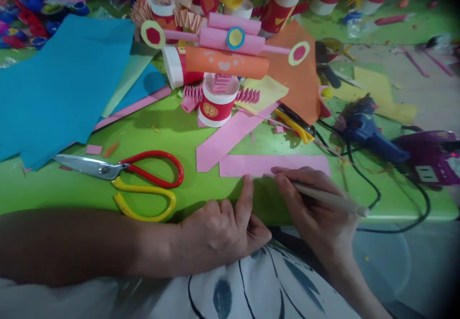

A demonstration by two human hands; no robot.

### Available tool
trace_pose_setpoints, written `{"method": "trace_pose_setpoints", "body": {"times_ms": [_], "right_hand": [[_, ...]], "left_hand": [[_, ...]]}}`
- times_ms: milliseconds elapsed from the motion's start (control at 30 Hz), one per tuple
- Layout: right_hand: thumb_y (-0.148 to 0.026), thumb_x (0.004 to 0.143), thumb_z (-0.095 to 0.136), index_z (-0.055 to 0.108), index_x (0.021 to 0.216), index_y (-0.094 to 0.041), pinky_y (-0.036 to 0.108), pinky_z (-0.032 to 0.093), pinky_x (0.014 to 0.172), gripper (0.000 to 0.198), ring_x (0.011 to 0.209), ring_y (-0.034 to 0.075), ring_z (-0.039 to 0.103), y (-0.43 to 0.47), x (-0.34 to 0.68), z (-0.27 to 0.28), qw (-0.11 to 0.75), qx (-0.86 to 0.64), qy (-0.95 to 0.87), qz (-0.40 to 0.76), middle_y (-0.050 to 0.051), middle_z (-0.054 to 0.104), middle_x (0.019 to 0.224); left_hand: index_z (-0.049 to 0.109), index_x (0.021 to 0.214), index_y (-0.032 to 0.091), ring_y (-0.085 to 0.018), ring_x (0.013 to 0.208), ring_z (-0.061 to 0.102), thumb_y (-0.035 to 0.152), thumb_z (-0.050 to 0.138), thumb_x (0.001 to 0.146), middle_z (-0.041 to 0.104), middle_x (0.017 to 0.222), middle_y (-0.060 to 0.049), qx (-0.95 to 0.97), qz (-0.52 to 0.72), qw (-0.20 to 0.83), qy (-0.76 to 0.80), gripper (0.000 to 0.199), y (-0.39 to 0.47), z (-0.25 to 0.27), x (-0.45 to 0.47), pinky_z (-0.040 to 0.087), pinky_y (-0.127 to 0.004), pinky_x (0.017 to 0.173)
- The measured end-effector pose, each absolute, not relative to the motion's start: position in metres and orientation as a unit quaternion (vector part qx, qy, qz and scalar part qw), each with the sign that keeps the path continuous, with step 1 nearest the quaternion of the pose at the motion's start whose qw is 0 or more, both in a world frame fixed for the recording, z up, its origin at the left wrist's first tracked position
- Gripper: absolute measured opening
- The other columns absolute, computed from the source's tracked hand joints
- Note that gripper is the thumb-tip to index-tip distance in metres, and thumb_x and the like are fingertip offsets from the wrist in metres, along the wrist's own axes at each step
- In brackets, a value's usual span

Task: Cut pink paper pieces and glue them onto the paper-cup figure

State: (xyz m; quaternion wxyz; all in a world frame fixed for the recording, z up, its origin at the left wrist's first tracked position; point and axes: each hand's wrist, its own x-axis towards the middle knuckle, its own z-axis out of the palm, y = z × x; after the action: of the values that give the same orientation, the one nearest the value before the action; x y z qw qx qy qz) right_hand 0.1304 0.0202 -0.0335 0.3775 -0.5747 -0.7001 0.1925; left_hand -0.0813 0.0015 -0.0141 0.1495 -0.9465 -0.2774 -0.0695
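Observation:
My right hand (323, 218) grips a pale, thick-barrelled pen (323, 198), its tip low at the edge of a pink paper strip (237, 165). The strip lies flat near the table's front edge, partly covered by my right fingers. My left hand (223, 228) has its index finger stretched out, the fingertip at the strip's lower edge. Its other fingers are curled, and nothing shows in them. A second pink strip (223, 142) with a pointed end slants away behind. Scissors (108, 169) with one red and one yellow handle lie left of my hands.
A paper figure with a red and white cup (217, 103) stands behind the strips. Blue paper sheets (61, 84) cover the left. A yellow-handled cutter (294, 125), a blue glue gun (373, 137), its black cable and a purple power socket (427, 158) lie at the right.

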Motion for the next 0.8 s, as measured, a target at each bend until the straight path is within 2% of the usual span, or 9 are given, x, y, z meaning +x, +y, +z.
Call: {"method": "trace_pose_setpoints", "body": {"times_ms": [800], "right_hand": [[-0.024,0.094,0.077,0.077,0.099,-0.030,0.035,0.061,0.067,0.007,0.081,0.021,0.076,0.0146,0.1293,-0.0367,0.414,-0.597,-0.654,0.211,0.003,0.082,0.096]], "left_hand": [[0.051,0.095,0.019,-0.010,0.046,0.057,0.009,0.051,0.098,0.069,0.136,-0.026,-0.947,-0.060,0.145,-0.280,0.010,0.0004,-0.0153,-0.0825,0.037,-0.025,0.039]]}}
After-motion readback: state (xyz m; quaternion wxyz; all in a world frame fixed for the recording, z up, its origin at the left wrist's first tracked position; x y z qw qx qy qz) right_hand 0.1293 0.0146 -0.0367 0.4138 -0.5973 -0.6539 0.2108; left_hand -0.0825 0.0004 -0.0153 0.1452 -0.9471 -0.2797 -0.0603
